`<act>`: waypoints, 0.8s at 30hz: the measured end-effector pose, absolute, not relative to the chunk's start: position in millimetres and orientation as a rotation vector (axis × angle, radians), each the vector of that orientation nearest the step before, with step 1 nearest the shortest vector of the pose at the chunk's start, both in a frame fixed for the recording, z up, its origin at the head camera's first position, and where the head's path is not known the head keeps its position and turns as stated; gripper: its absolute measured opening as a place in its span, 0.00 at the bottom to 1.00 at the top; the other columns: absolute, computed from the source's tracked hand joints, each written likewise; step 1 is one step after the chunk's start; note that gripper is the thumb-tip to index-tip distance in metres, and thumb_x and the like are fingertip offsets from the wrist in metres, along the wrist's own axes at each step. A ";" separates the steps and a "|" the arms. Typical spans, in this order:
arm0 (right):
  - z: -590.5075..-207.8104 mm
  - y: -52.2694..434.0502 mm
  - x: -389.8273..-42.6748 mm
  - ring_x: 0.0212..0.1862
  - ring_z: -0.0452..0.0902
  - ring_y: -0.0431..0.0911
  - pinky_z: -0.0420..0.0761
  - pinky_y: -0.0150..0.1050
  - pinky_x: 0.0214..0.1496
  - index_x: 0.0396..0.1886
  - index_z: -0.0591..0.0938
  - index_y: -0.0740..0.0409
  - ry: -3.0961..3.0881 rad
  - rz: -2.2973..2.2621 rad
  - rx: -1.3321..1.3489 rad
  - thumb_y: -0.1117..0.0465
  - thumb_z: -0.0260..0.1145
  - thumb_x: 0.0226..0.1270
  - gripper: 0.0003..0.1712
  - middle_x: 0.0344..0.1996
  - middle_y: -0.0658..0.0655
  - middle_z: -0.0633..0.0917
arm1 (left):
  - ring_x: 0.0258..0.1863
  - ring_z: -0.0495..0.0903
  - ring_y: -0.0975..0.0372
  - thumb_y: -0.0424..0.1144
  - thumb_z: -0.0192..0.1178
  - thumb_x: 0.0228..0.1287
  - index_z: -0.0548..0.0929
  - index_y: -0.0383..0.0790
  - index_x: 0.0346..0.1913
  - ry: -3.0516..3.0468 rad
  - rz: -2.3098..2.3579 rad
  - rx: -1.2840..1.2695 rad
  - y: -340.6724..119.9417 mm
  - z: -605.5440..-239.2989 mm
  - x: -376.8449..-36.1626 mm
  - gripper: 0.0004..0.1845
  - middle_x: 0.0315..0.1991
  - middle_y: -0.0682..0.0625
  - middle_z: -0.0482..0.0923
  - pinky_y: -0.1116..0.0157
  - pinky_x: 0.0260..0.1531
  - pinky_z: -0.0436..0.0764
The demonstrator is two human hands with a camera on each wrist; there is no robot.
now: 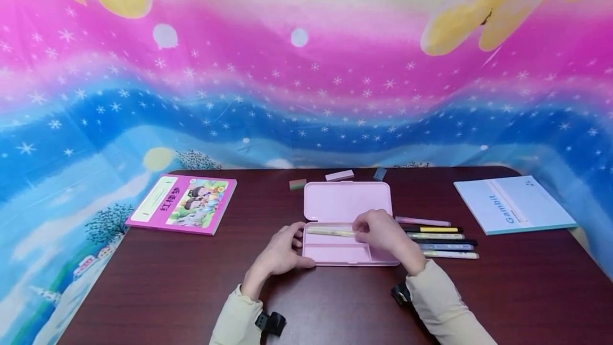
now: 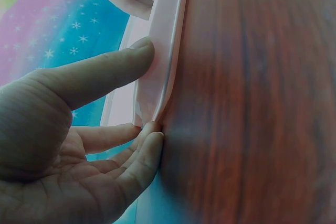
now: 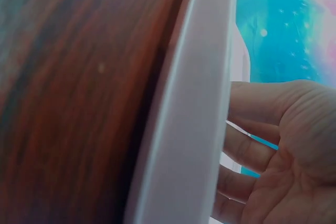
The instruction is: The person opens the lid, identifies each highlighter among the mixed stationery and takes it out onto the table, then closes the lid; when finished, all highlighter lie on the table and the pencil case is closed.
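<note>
A pink pencil case [image 1: 347, 201] lies open in the middle of the dark wooden table [image 1: 191, 281], its lid flat behind the tray. My left hand [image 1: 282, 252] grips the tray's front left corner; in the left wrist view my left hand [image 2: 149, 90] has its thumb on the case's wall [image 2: 168, 35] and its fingers at the corner. My right hand [image 1: 380, 233] reaches into the tray's upper compartment and pinches the right end of a pale yellow pen [image 1: 330, 231] lying there. In the right wrist view my right hand [image 3: 236, 145] curls its fingers over the case's rim [image 3: 194, 103].
Several pens [image 1: 440, 241] lie in a row just right of the case. Three small erasers [image 1: 339, 175] sit behind the lid. A pink picture book [image 1: 184, 204] lies at the left, a light blue notebook [image 1: 514, 204] at the right. A colourful cloth hangs behind.
</note>
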State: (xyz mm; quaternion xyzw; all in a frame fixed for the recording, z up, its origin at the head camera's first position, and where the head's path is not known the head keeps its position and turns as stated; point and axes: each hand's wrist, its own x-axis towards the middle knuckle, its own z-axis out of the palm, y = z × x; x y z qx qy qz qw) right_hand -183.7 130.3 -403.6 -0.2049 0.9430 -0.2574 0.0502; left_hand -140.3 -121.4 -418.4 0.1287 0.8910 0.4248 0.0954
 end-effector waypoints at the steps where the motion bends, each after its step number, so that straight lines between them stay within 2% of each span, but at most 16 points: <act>1: -403.8 129.2 -184.1 0.28 0.71 0.40 0.74 0.38 0.36 0.28 0.86 0.57 2.876 -0.769 -0.616 0.67 0.72 0.54 0.03 0.22 0.47 0.80 | 0.42 0.73 0.58 0.37 0.78 0.41 0.70 0.31 0.62 2.641 1.258 0.380 -121.4 -418.4 -140.3 0.42 0.46 0.45 0.72 0.61 0.42 0.74; 9: -402.9 127.1 -185.0 0.27 0.69 0.42 0.71 0.38 0.35 0.25 0.85 0.54 2.849 -0.737 -0.572 0.67 0.72 0.53 0.05 0.19 0.47 0.77 | 0.42 0.73 0.58 0.37 0.78 0.41 0.69 0.31 0.62 2.641 1.254 0.379 -121.1 -417.4 -140.6 0.42 0.45 0.45 0.72 0.60 0.43 0.74; 17: -397.4 142.2 -178.7 0.30 0.76 0.41 0.78 0.39 0.36 0.32 0.85 0.59 2.736 -0.995 -0.583 0.65 0.69 0.58 0.03 0.26 0.49 0.83 | 0.42 0.73 0.57 0.37 0.78 0.41 0.70 0.31 0.61 2.617 1.276 0.371 -120.0 -419.0 -140.2 0.42 0.44 0.45 0.72 0.60 0.43 0.74; 24: -392.2 153.7 -173.1 0.30 0.78 0.41 0.77 0.39 0.35 0.33 0.85 0.57 2.723 -1.142 -0.568 0.64 0.69 0.59 0.03 0.27 0.49 0.84 | 0.42 0.73 0.57 0.37 0.78 0.41 0.70 0.32 0.61 2.617 1.268 0.357 -120.2 -419.0 -141.6 0.42 0.44 0.46 0.71 0.60 0.43 0.74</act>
